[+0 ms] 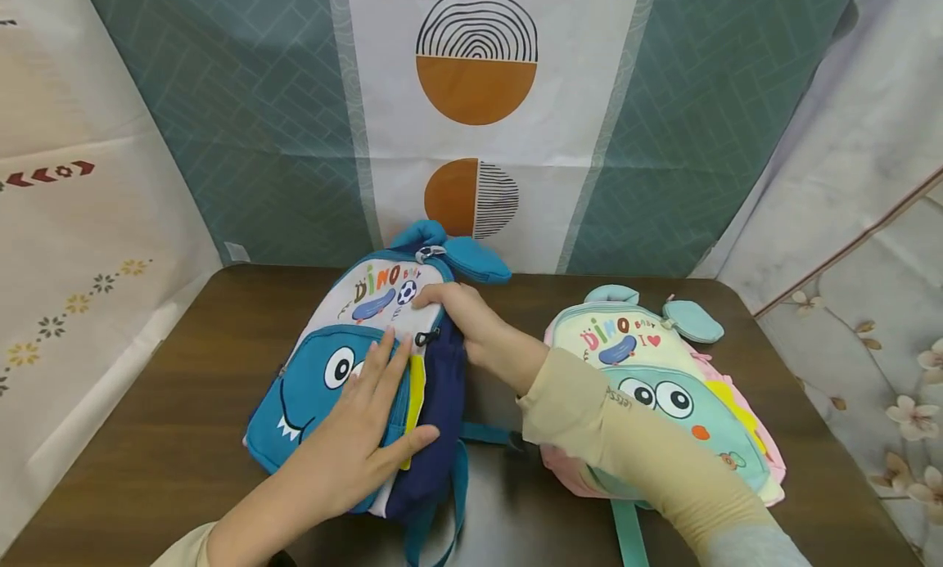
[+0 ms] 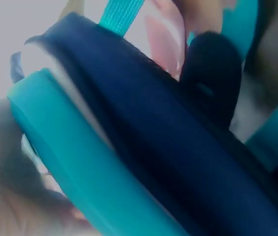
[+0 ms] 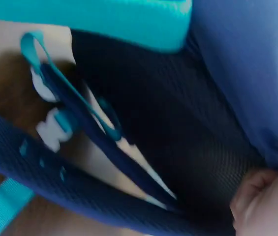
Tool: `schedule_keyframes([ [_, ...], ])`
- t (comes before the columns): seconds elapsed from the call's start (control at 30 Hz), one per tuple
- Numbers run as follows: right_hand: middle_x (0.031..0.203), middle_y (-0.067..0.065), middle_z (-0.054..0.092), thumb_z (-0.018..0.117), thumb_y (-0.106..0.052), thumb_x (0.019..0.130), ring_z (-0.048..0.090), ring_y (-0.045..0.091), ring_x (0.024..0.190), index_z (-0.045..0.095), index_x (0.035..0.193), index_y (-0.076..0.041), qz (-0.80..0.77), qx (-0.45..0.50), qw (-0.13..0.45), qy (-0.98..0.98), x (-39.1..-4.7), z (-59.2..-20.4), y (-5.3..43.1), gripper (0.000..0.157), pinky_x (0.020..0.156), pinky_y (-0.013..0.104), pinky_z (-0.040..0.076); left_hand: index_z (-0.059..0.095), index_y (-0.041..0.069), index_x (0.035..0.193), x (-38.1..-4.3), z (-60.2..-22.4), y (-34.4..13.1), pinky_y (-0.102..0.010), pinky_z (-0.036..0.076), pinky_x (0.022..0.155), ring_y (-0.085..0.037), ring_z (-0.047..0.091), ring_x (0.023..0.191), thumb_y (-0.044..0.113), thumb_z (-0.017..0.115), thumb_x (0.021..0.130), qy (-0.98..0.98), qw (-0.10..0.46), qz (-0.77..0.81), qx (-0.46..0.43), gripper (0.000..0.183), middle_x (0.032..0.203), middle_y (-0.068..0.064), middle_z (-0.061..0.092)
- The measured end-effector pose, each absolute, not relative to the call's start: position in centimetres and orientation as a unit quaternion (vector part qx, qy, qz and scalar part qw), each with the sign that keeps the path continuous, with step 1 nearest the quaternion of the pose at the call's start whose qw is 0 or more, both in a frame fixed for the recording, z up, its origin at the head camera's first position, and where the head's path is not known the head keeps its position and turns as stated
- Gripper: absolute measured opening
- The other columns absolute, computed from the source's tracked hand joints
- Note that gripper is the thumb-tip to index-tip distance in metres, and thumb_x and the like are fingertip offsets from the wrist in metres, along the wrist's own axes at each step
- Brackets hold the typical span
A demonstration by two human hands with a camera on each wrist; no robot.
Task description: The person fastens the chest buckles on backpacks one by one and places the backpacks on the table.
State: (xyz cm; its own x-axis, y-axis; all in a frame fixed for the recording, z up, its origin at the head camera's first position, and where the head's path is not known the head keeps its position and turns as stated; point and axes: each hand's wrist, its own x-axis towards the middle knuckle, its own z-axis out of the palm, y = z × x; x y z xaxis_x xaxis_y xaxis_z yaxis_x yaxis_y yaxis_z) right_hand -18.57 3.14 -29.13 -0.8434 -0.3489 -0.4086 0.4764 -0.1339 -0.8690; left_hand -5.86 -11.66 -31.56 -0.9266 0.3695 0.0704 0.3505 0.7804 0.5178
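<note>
A blue children's backpack (image 1: 302, 387) with a cartoon dinosaur face stands tilted on the table, its top toward the back. My left hand (image 1: 361, 420) rests on its front pocket with the fingers extended and the thumb out toward the navy side. Up near the top right edge, my right hand (image 1: 479, 326) grips the bag, thumb on the white front panel and the other fingers hidden behind. The left wrist view shows the teal pocket (image 2: 79, 147) and navy side close up. In the right wrist view, the dark back panel (image 3: 148, 98) and a shoulder strap (image 3: 70, 182) appear.
On the right of the brown table (image 1: 147, 387) lies a pink and mint backpack (image 1: 589, 330), partly covered by my right sleeve (image 1: 633, 436). A teal strap (image 1: 458, 485) hangs beside the blue bag. Patterned cloth (image 1: 295, 101) hangs behind the table.
</note>
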Motion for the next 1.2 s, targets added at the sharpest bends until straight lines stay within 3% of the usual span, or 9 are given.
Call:
schedule_keyframes([
  [0.23, 0.126, 0.006, 0.054, 0.057, -0.027, 0.092, 0.058, 0.016, 0.107, 0.037, 0.131, -0.018, -0.751, -0.134, 0.186, 0.62, -12.9, -26.8, 2.9, 0.045, 0.092, 0.031, 0.047, -0.014, 0.036, 0.146, -4.8, -28.9, -11.1, -0.068, 0.033, 0.091, -0.038, 0.011, 0.141, 0.077, 0.051, 0.074, 0.95, 0.015, 0.3, 0.088, 0.105, 0.157, 0.002, -0.007],
  [0.3, 0.137, 0.004, 0.044, 0.054, -0.025, 0.094, 0.051, 0.014, 0.118, 0.029, 0.139, -0.02, -0.719, -0.22, 0.184, 0.633, -11.6, -26.4, 3.0, 0.052, 0.097, 0.031, 0.043, -0.012, 0.031, 0.148, -4.3, -28.4, -11.4, -0.067, 0.037, 0.088, -0.043, 0.018, 0.137, 0.069, 0.059, 0.075, 0.944, -0.02, 0.314, 0.096, 0.108, 0.157, -0.005, 0.0],
  [0.37, 0.142, 0.003, 0.037, 0.052, -0.027, 0.095, 0.045, 0.012, 0.123, 0.023, 0.143, -0.02, -0.672, -0.307, 0.177, 0.651, -10.7, -26.3, 3.1, 0.057, 0.099, 0.029, 0.041, 0.0, 0.022, 0.151, -3.9, -28.3, -11.9, -0.06, 0.045, 0.084, -0.044, 0.037, 0.128, 0.05, 0.069, 0.079, 0.932, -0.067, 0.34, 0.109, 0.103, 0.152, -0.015, 0.02],
  [0.47, 0.141, 0.004, 0.034, 0.049, -0.028, 0.097, 0.044, 0.009, 0.121, 0.016, 0.146, -0.017, -0.601, -0.402, 0.157, 0.673, -10.1, -26.3, 3.2, 0.06, 0.095, 0.025, 0.043, 0.029, 0.008, 0.14, -3.3, -28.9, -12.5, -0.046, 0.055, 0.071, -0.036, 0.061, 0.103, 0.018, 0.074, 0.077, 0.91, -0.142, 0.373, 0.11, 0.077, 0.125, -0.018, 0.052],
  [0.53, 0.136, 0.007, 0.037, 0.051, -0.025, 0.097, 0.046, 0.008, 0.114, 0.018, 0.145, -0.015, -0.566, -0.435, 0.148, 0.684, -9.9, -26.3, 2.9, 0.06, 0.09, 0.024, 0.046, 0.041, 0.003, 0.126, -3.1, -29.7, -12.9, -0.032, 0.055, 0.06, -0.025, 0.067, 0.081, 0.007, 0.073, 0.073, 0.9, -0.193, 0.378, 0.094, 0.061, 0.103, -0.013, 0.062],
  [0.67, 0.14, 0.007, 0.033, 0.055, -0.009, 0.093, 0.046, 0.007, 0.115, 0.017, 0.145, -0.014, -0.523, -0.468, 0.159, 0.694, -9.8, -26.4, 2.5, 0.065, 0.091, 0.022, 0.045, 0.053, -0.005, 0.108, -3.4, -31.4, -14.0, -0.017, 0.043, 0.046, -0.006, 0.056, 0.054, -0.001, 0.07, 0.071, 0.868, -0.312, 0.379, 0.071, 0.041, 0.074, -0.009, 0.062],
  [0.8, 0.145, 0.005, 0.029, 0.056, -0.014, 0.094, 0.041, 0.008, 0.123, 0.024, 0.145, -0.013, -0.467, -0.487, 0.162, 0.72, -10.1, -26.6, 2.8, 0.06, 0.097, 0.022, 0.041, 0.062, -0.008, 0.097, -3.9, -32.6, -15.1, -0.015, 0.034, 0.042, 0.005, 0.043, 0.049, -0.005, 0.066, 0.073, 0.82, -0.4, 0.407, 0.048, 0.024, 0.072, -0.004, 0.06],
  [1.03, 0.133, 0.009, 0.046, 0.062, -0.008, 0.089, 0.046, 0.011, 0.119, 0.052, 0.125, -0.003, -0.482, -0.492, -0.05, 0.723, -12.5, -26.7, 4.7, 0.038, 0.096, 0.024, 0.043, 0.064, -0.01, 0.093, -3.9, -33.5, -16.5, -0.01, 0.038, 0.054, 0.006, 0.05, 0.059, -0.01, 0.063, 0.075, 0.783, -0.412, 0.465, -0.021, 0.017, 0.08, 0.017, 0.058],
  [1.2, 0.131, 0.005, 0.048, 0.067, -0.008, 0.085, 0.049, 0.013, 0.116, 0.053, 0.127, -0.008, -0.525, -0.425, -0.097, 0.731, -16.2, -27.0, 6.5, 0.044, 0.093, 0.036, 0.044, 0.064, -0.007, 0.091, -3.8, -33.6, -17.8, -0.009, 0.043, 0.061, 0.003, 0.056, 0.066, -0.013, 0.061, 0.076, 0.764, -0.404, 0.502, -0.011, 0.017, 0.082, 0.015, 0.061],
])
